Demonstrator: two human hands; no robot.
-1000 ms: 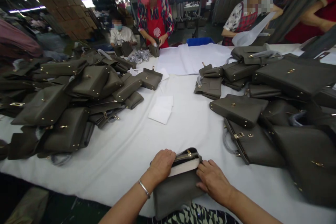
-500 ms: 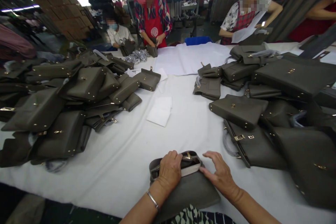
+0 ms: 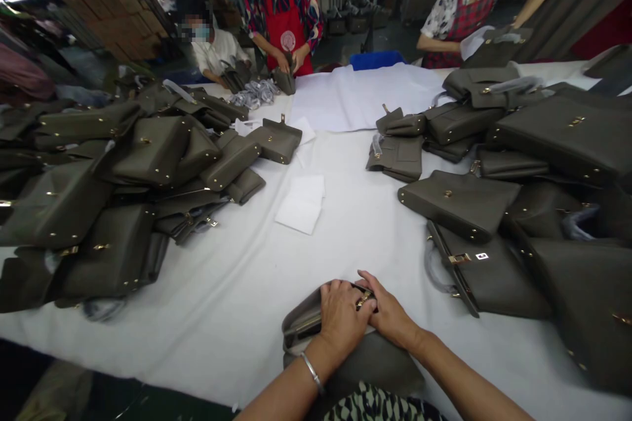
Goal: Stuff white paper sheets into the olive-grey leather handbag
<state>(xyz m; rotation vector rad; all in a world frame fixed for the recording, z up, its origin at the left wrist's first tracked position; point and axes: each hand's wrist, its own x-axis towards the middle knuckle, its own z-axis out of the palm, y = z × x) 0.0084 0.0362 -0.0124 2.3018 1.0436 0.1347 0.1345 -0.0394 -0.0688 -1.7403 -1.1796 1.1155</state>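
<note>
An olive-grey handbag [image 3: 380, 362] lies on the white-covered table right in front of me, its mouth facing away. A gold-toothed zipper [image 3: 309, 325] runs along that mouth, with pale lining beside it. My left hand [image 3: 344, 319], a silver bangle on its wrist, is closed over the middle of the opening, fingertips tucked past the edge. At the right end of the mouth my right hand [image 3: 390, 312] grips the bag, its fingers meeting the left hand's by a bit of gold metal [image 3: 365, 299]. What lies under the fingers is partly hidden.
Piled olive-grey bags [image 3: 118, 250] flank me on the left, and more bags [image 3: 459, 207] on the right. White paper sheets [image 3: 301, 204] lie mid-table. Across the table, a person in a red apron [image 3: 286, 20] and two other people handle bags. A blue bin [image 3: 376, 60] stands behind.
My right hand has come left from beside the bag and closed on its right end. My left hand has shifted right along the opening. The view has tilted slightly down.
</note>
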